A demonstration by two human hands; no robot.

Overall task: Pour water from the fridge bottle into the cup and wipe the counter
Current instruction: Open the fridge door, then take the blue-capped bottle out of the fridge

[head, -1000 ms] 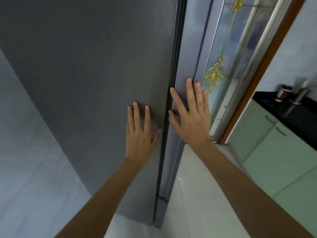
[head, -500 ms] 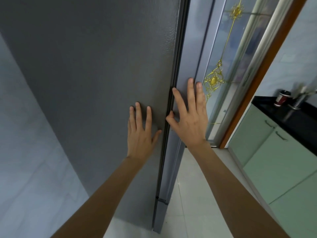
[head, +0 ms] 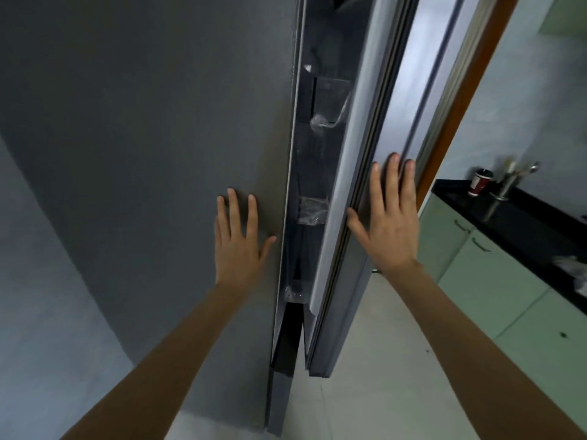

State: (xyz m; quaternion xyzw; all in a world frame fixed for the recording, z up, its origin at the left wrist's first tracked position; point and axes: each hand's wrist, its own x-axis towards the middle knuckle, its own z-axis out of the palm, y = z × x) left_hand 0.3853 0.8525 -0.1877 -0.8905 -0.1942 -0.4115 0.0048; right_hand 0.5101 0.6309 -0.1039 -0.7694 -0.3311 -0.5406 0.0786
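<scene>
Both hands lie flat with fingers straight and spread, holding nothing: the left hand (head: pixel 239 239) presses on the dark grey matte left fridge door (head: pixel 152 154), its thumb just beside that door's right edge, and the right hand (head: pixel 389 223) rests on the lighter grey right fridge door (head: pixel 397 100), thumb at its near edge. Between the two door edges a narrow dark gap (head: pixel 313 192) runs top to bottom, widest around mid-height, showing clear plastic door shelves (head: pixel 328 100) inside; no bottle can be made out in the slit. Right of the fridge, pale floor tiles (head: pixel 397 360) leave open room between the door and the pale green lower cabinets (head: pixel 495 281). Far right, the black glossy tabletop (head: pixel 521 214) carries a red-and-white paper cup (head: pixel 479 183) near its far end, just beside a steel utensil holder (head: pixel 505 185). A brown wooden door frame (head: pixel 457 100) rises behind the right door.
</scene>
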